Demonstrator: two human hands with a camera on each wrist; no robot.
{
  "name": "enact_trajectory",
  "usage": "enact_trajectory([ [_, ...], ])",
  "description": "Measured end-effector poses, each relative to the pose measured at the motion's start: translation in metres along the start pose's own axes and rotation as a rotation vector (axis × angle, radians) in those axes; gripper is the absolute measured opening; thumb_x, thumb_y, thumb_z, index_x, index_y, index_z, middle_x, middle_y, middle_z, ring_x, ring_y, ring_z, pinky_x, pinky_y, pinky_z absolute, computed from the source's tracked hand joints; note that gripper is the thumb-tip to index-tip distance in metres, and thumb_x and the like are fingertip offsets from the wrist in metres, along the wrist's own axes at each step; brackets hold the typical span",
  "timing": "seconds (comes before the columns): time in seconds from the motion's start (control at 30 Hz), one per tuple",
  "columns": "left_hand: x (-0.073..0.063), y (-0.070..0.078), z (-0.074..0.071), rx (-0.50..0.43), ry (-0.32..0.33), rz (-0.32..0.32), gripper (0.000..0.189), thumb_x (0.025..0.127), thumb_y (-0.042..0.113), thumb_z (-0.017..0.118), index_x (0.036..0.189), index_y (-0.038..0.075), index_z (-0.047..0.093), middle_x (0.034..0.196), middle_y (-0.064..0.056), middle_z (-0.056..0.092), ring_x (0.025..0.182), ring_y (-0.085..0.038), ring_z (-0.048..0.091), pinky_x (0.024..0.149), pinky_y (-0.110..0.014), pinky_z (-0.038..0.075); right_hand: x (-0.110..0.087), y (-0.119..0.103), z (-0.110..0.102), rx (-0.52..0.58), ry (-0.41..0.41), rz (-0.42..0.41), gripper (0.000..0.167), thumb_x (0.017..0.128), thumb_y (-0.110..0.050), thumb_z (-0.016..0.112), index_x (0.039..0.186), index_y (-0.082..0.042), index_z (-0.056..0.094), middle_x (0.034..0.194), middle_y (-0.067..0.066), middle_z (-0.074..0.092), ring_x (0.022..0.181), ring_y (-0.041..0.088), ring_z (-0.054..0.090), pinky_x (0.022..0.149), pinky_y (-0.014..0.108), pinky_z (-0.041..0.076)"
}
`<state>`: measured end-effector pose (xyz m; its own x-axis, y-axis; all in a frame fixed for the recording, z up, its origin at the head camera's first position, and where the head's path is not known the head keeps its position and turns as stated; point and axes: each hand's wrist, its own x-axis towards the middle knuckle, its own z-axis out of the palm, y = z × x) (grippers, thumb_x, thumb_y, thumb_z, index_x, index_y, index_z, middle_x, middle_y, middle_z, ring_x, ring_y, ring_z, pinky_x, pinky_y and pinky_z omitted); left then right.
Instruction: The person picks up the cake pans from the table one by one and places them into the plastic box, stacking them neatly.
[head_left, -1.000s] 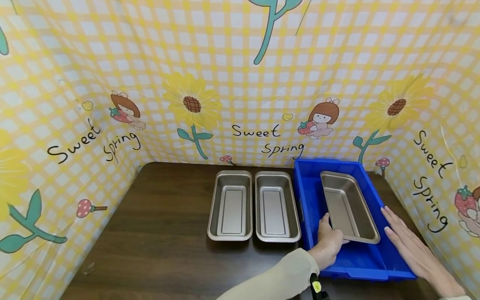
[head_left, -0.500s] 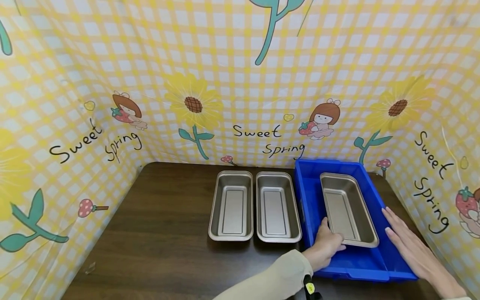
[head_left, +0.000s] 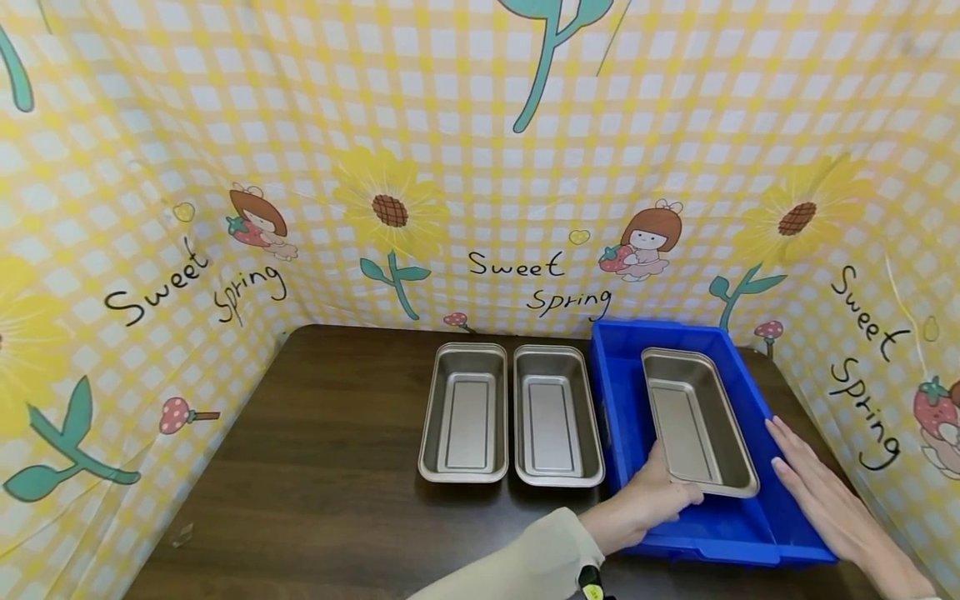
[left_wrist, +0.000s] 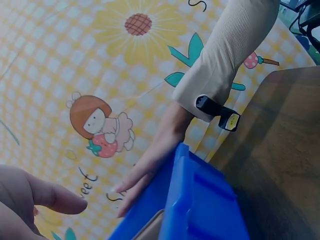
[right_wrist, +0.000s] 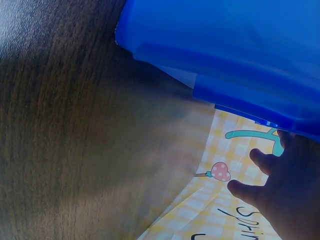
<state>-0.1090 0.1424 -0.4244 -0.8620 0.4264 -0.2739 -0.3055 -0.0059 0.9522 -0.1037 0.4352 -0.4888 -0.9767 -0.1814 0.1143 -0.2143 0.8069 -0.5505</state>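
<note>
A metallic loaf pan (head_left: 693,425) lies inside a blue plastic bin (head_left: 720,550) on the right, its long side angled with the bin wall. My left hand (head_left: 648,504) grips the pan's near left corner, one digit along the left rim and another at the near end. Some of its fingers are hidden; a straight fingertip (left_wrist: 75,204) shows in the left wrist view. Flat against the outside of the bin's right wall, my right hand (head_left: 821,500) rests with fingers extended. In the right wrist view this hand is dark beside the blue wall (right_wrist: 225,45).
Two matching loaf pans, one on the left (head_left: 465,417) and one on the right (head_left: 558,417), stand side by side, left of the bin. A dark wooden table (head_left: 315,467) carries everything. Yellow checked cloth (head_left: 480,200) walls off the back and sides.
The pan's near end has sunk slightly lower in the bin since a second ago. My left hand has shifted around its near left corner. The right hand stays at the bin wall.
</note>
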Motion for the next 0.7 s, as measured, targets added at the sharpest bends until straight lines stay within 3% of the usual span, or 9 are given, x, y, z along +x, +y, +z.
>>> enact_trajectory([
  [0.13,-0.01,0.007,-0.009,0.04,-0.02,-0.002,0.079,0.086,-0.003,0.066,0.159,0.012,0.039,0.139,-0.008,0.058,0.097,-0.018,0.064,0.09,-0.043,0.062,0.0,0.0,0.0,0.0,-0.004,0.005,0.061,0.117,-0.026,0.034,0.171,-0.013,0.01,0.174,0.026,0.005,0.156,0.054,-0.002,0.11,0.006,-0.016],
  [0.2,-0.014,0.01,-0.014,0.051,-0.027,-0.001,0.079,0.087,-0.001,0.067,0.16,0.012,0.038,0.14,-0.009,0.059,0.093,-0.017,0.064,0.092,-0.04,0.061,-0.001,-0.001,0.0,-0.003,-0.006,0.006,0.061,0.117,-0.026,0.034,0.171,-0.013,0.01,0.174,0.026,0.005,0.158,0.05,-0.004,0.109,0.005,-0.016],
  [0.3,-0.02,0.012,-0.021,0.079,-0.039,0.004,0.076,0.088,0.001,0.067,0.159,0.012,0.041,0.146,-0.005,0.056,0.086,-0.015,0.065,0.09,-0.035,0.06,-0.001,0.0,0.0,-0.022,0.007,-0.009,0.061,0.116,-0.024,0.035,0.171,-0.012,0.011,0.174,0.027,0.008,0.16,0.019,-0.01,0.108,0.002,-0.012],
  [0.37,-0.024,0.013,-0.025,0.09,-0.051,0.028,0.071,0.089,0.001,0.067,0.155,0.012,0.044,0.145,-0.002,0.057,0.086,-0.014,0.065,0.085,-0.031,0.06,-0.002,0.001,0.0,-0.036,0.019,-0.02,0.061,0.116,-0.023,0.036,0.171,-0.012,0.013,0.173,0.028,0.01,0.153,-0.004,-0.012,0.107,0.001,-0.01],
  [0.43,-0.027,0.013,-0.03,0.097,-0.054,0.057,0.064,0.089,0.0,0.066,0.15,0.013,0.049,0.143,0.001,0.057,0.087,-0.012,0.065,0.078,-0.028,0.059,-0.002,0.001,0.0,-0.046,0.026,-0.028,0.06,0.116,-0.023,0.036,0.171,-0.011,0.013,0.173,0.028,0.011,0.143,-0.019,-0.013,0.107,0.0,-0.008],
  [0.6,-0.033,0.015,-0.045,0.086,-0.054,0.135,0.05,0.089,-0.002,0.066,0.137,0.009,0.056,0.125,0.002,0.063,0.083,-0.008,0.062,0.071,-0.022,0.058,-0.001,0.0,0.0,-0.037,0.012,-0.015,0.061,0.116,-0.024,0.035,0.171,-0.014,0.011,0.173,0.027,0.01,0.142,-0.019,-0.014,0.107,0.001,-0.009],
  [0.7,-0.037,0.015,-0.056,0.086,-0.053,0.163,0.046,0.091,-0.002,0.067,0.134,0.007,0.057,0.12,0.001,0.065,0.084,-0.008,0.063,0.074,-0.024,0.06,-0.001,0.0,0.0,-0.029,0.004,-0.008,0.061,0.117,-0.025,0.035,0.171,-0.014,0.01,0.174,0.027,0.008,0.144,-0.017,-0.015,0.107,0.002,-0.01],
])
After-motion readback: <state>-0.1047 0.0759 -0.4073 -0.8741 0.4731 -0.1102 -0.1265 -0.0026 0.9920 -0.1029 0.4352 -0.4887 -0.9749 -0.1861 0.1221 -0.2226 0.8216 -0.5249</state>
